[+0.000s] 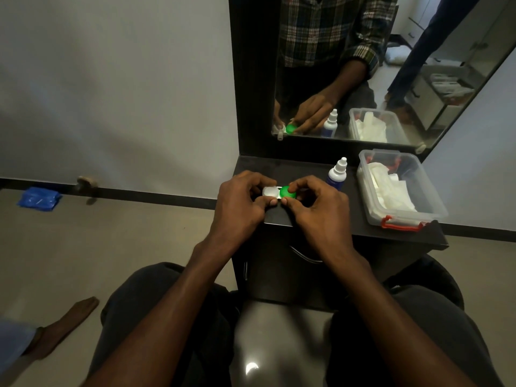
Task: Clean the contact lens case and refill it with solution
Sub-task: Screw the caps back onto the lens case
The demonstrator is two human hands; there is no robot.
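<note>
on the floor at far left lies a blue packet [39, 199], just in front of the dark skirting board. your left hand [242, 203] is curled around the left end of the contact lens case [279, 192], thumb and fingers pinching at its white cap [270, 191]. the case sits low over the near left part of the dark vanity shelf [360, 219], held between both hands. your right hand [318, 203] closes on the other end, fingertips wrapped round the green cap [288, 192], both caps on the case. just right of that hand stands the solution bottle [337, 174], white nozzle up. further right, near the shelf's edge, rests a clear plastic box [402, 188] with red latches, holding white tissues. behind, the mirror [391, 65] reflects your hands.
</note>
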